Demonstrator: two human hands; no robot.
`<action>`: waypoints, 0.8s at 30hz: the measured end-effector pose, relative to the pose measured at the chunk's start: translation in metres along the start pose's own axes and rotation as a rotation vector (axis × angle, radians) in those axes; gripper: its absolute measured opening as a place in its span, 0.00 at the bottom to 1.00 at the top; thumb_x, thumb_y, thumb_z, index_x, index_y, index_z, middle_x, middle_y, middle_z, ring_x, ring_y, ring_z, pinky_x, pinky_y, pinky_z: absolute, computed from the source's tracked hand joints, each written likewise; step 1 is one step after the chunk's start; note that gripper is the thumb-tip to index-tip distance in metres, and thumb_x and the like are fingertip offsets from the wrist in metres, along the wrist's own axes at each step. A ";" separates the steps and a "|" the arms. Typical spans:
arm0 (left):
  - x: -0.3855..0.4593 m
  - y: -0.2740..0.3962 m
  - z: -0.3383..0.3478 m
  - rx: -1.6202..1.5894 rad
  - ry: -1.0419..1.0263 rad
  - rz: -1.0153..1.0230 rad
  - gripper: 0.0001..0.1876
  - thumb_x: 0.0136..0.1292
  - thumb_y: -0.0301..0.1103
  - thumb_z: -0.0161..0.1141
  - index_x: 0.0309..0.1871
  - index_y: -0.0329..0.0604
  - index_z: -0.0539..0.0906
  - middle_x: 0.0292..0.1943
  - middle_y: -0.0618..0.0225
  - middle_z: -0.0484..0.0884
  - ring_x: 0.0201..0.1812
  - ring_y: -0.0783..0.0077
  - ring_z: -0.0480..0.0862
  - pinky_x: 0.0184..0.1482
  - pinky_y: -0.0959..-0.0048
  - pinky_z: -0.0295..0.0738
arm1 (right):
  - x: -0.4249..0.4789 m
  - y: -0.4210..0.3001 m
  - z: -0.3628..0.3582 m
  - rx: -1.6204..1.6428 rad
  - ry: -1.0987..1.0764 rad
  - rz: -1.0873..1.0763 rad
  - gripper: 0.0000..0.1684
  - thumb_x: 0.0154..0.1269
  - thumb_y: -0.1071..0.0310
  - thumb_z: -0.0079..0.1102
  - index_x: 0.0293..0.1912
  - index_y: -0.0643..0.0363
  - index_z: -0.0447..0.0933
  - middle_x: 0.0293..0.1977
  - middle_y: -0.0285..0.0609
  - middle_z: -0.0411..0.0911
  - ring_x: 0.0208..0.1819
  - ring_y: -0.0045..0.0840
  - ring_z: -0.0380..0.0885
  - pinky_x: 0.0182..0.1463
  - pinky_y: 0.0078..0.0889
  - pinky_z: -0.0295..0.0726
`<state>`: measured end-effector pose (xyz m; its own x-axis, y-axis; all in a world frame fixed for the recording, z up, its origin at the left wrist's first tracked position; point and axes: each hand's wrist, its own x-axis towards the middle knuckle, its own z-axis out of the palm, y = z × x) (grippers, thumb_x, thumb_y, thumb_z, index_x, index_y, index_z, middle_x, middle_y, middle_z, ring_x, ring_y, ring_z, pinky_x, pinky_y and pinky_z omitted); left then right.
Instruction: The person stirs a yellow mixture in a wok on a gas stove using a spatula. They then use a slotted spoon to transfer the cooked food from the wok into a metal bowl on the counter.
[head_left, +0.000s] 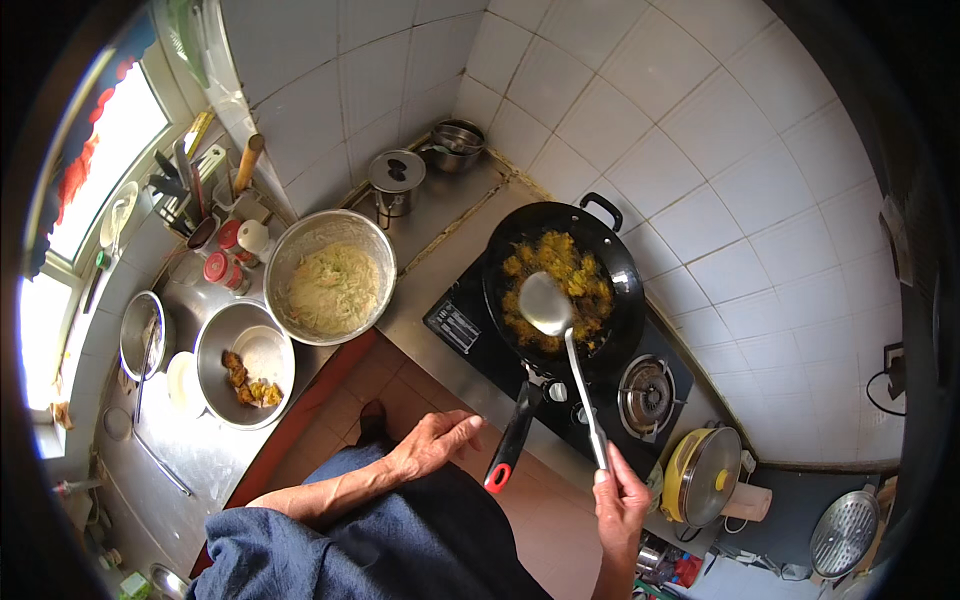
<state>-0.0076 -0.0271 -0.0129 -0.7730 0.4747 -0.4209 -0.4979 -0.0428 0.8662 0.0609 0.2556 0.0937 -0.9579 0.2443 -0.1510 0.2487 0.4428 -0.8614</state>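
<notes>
My right hand (622, 495) grips the handle of a long steel wok spatula (546, 304). The broad head of the spatula is over a black wok (627, 300), in front of the browned yellow fritter pieces (562, 259). Whether it touches them I cannot tell. The wok sits on the left burner of a black gas stove (461, 319), its black handle (514, 435) with a red-ringed end pointing toward me. My left hand (439, 444) hangs in front of my body, left of that handle and apart from it. Nothing is in its loosely spread fingers.
Left on the steel counter stand a bowl of shredded-vegetable batter (334, 292) and a steel bowl (225, 319) with several fried pieces. Seasoning jars (225, 271) and a utensil holder (180, 191) are behind. A bare burner (646, 394) and a yellow electric pot (690, 480) lie to the right.
</notes>
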 end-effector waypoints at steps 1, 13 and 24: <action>0.004 0.000 0.008 0.036 -0.014 -0.006 0.28 0.79 0.55 0.49 0.54 0.34 0.83 0.37 0.66 0.85 0.39 0.76 0.81 0.45 0.72 0.78 | -0.001 0.004 0.007 -0.005 0.035 -0.059 0.25 0.72 0.73 0.61 0.67 0.62 0.75 0.33 0.28 0.78 0.29 0.07 0.66 0.32 0.13 0.68; 0.011 0.014 0.024 0.058 -0.093 -0.030 0.28 0.78 0.56 0.52 0.41 0.35 0.85 0.28 0.71 0.82 0.33 0.79 0.79 0.38 0.73 0.75 | 0.058 0.045 0.013 0.034 0.404 -0.132 0.23 0.76 0.70 0.55 0.67 0.64 0.74 0.29 0.23 0.67 0.26 0.07 0.58 0.27 0.14 0.55; 0.012 0.009 0.018 -0.089 -0.062 -0.022 0.33 0.79 0.59 0.47 0.55 0.32 0.85 0.34 0.65 0.87 0.33 0.75 0.81 0.40 0.73 0.78 | 0.124 0.023 0.003 0.470 0.062 0.433 0.16 0.78 0.61 0.55 0.55 0.61 0.79 0.20 0.32 0.71 0.13 0.10 0.60 0.14 0.16 0.54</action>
<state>-0.0138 -0.0059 -0.0055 -0.7373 0.5297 -0.4193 -0.5494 -0.1089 0.8284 -0.0522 0.2936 0.0535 -0.7715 0.3717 -0.5163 0.5078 -0.1291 -0.8518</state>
